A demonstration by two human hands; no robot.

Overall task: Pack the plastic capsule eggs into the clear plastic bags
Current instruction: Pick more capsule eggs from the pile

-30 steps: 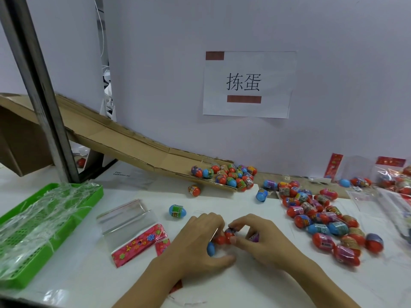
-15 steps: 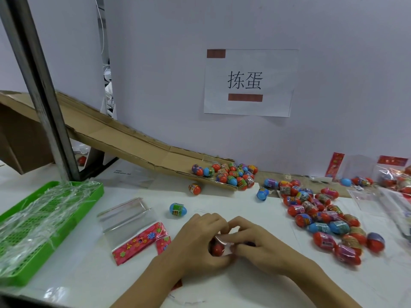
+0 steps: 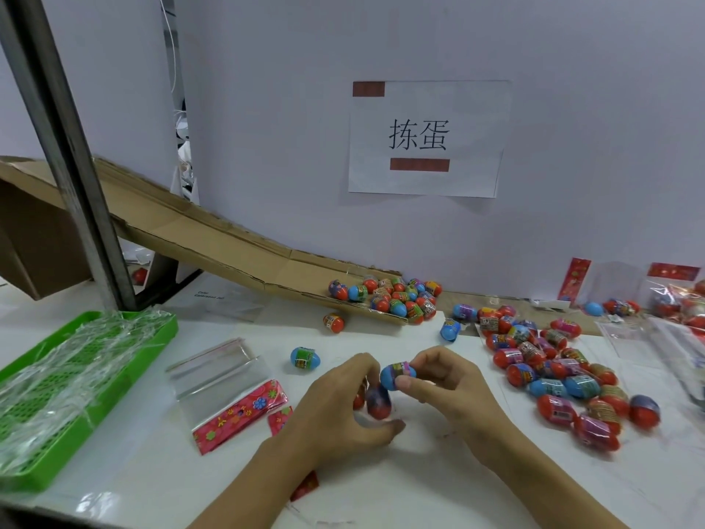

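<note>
My right hand (image 3: 446,387) pinches a blue capsule egg with a purple band (image 3: 396,374) between thumb and fingers, just above the table. My left hand (image 3: 339,410) curls round a purple-and-red egg (image 3: 378,402) and at least one more red egg, which seem to sit inside a clear bag that is hard to make out. A clear bag with a red flowered header (image 3: 229,391) lies flat to the left. One blue egg (image 3: 304,357) lies loose beyond my left hand. A heap of red and blue eggs (image 3: 549,368) is spread at the right.
A cardboard chute (image 3: 213,242) slopes down from the left, with several eggs (image 3: 389,295) piled at its lower end. A green tray holding clear bags (image 3: 68,379) sits at the left edge, behind it a dark metal post (image 3: 72,185). Filled bags (image 3: 683,299) lie at far right.
My right hand has lifted away from the left with a blue egg pinched in its fingers. The left hand stays curled on the eggs below.
</note>
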